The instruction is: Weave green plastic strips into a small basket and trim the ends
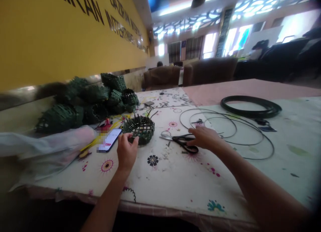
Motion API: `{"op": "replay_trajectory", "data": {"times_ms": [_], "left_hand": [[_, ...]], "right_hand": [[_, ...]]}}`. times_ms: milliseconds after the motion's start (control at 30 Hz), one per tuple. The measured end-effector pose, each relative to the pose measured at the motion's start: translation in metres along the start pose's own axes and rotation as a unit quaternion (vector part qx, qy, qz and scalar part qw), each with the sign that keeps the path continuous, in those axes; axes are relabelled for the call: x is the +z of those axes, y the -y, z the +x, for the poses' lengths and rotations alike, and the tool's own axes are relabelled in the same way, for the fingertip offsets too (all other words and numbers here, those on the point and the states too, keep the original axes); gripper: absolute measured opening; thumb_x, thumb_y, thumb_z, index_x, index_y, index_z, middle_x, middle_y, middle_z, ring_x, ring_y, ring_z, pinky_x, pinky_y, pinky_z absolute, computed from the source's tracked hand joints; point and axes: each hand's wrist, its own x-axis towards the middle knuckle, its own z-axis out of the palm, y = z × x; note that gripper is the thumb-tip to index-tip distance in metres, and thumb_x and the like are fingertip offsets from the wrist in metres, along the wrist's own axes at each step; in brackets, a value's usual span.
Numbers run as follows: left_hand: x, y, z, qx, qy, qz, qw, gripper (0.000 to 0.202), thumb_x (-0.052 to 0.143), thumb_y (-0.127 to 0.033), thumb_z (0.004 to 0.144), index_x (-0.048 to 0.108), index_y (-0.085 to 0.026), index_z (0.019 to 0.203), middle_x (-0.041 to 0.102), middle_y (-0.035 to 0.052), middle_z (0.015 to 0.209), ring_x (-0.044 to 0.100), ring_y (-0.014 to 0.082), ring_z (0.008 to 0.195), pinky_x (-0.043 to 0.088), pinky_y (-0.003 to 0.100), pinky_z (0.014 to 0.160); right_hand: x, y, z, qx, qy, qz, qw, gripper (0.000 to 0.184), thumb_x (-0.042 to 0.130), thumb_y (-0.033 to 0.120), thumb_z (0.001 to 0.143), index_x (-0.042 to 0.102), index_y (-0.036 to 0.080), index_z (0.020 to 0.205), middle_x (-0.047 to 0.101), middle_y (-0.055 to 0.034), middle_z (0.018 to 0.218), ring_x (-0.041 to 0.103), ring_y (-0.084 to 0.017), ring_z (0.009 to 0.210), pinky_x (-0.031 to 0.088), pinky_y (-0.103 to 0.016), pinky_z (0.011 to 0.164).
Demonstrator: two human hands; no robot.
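Observation:
A small dark green woven basket point(139, 129) sits on the table with its open top up and strip ends poking from the rim. My left hand point(127, 150) grips its near left edge between thumb and fingers. Black-handled scissors point(184, 140) lie flat to the right of it, blades toward the basket. Over the handles reaches my right hand point(204, 137), thumb and fingers apart and close to the loops; whether they touch is hard to see. Thin dark cord point(235, 143) is spread in loose loops beyond and right of that hand.
Several green woven baskets point(100, 94) are heaped at the left by the yellow wall point(50, 41). A phone point(110, 140) and a translucent plastic bag point(57, 148) lie nearer. A thick black coil point(250, 104) rests back right. Brown chairs point(210, 71) stand past the table.

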Motion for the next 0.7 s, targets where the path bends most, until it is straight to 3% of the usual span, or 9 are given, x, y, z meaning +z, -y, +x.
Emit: {"op": "replay_trajectory", "data": {"times_ms": [133, 200, 333, 500, 600, 700], "left_hand": [[-0.001, 0.006, 0.011, 0.025, 0.014, 0.006, 1.0, 0.018, 0.062, -0.035, 0.085, 0.066, -0.017, 0.088, 0.059, 0.0062, 0.095, 0.057, 0.0185, 0.082, 0.047, 0.032, 0.078], [0.001, 0.007, 0.014, 0.031, 0.028, 0.003, 0.999, 0.019, 0.06, -0.035, 0.086, 0.069, -0.018, 0.085, 0.059, 0.0061, 0.093, 0.057, 0.0184, 0.083, 0.047, 0.031, 0.077], [0.005, 0.002, 0.021, 0.045, 0.031, 0.027, 0.998, 0.023, 0.06, -0.037, 0.087, 0.072, -0.017, 0.09, 0.059, 0.0069, 0.097, 0.056, 0.0174, 0.079, 0.046, 0.03, 0.074], [0.013, -0.002, 0.029, 0.034, 0.058, 0.08, 0.994, 0.023, 0.062, -0.039, 0.085, 0.07, -0.017, 0.082, 0.06, 0.0075, 0.094, 0.057, 0.0201, 0.084, 0.044, 0.03, 0.073], [0.019, -0.002, 0.029, 0.026, 0.087, 0.052, 0.994, 0.025, 0.059, -0.036, 0.086, 0.065, -0.017, 0.071, 0.061, 0.0056, 0.087, 0.057, 0.0183, 0.081, 0.042, 0.029, 0.073], [0.022, -0.001, 0.025, -0.011, 0.11, -0.033, 0.993, 0.028, 0.056, -0.039, 0.087, 0.064, -0.017, 0.071, 0.058, 0.0015, 0.075, 0.054, 0.0142, 0.067, 0.04, 0.026, 0.064]], "right_hand": [[0.006, -0.003, 0.002, -0.017, 0.044, 0.005, 0.999, 0.048, 0.071, 0.035, 0.076, 0.065, 0.02, 0.121, 0.069, -0.0135, 0.109, 0.067, -0.033, 0.098, 0.046, -0.034, 0.068], [0.008, 0.001, 0.003, -0.021, 0.036, 0.001, 0.999, 0.052, 0.071, 0.033, 0.075, 0.064, 0.02, 0.125, 0.067, -0.0158, 0.114, 0.066, -0.034, 0.102, 0.046, -0.035, 0.072], [0.01, 0.009, 0.005, -0.045, -0.011, -0.006, 0.999, 0.053, 0.066, 0.042, 0.083, 0.062, 0.016, 0.129, 0.059, -0.0218, 0.125, 0.058, -0.038, 0.116, 0.044, -0.042, 0.085], [0.013, 0.017, 0.004, -0.116, -0.006, 0.009, 0.993, 0.051, 0.067, 0.034, 0.083, 0.061, 0.024, 0.132, 0.063, -0.0155, 0.121, 0.061, -0.031, 0.111, 0.045, -0.038, 0.087], [0.016, 0.012, 0.006, -0.118, -0.029, 0.007, 0.993, 0.05, 0.063, 0.024, 0.083, 0.061, 0.022, 0.133, 0.059, -0.0183, 0.127, 0.058, -0.034, 0.116, 0.045, -0.042, 0.09], [0.018, 0.003, 0.011, -0.124, -0.035, 0.013, 0.992, 0.053, 0.061, 0.017, 0.083, 0.059, 0.02, 0.136, 0.058, -0.0184, 0.131, 0.058, -0.033, 0.118, 0.045, -0.041, 0.092]]}}
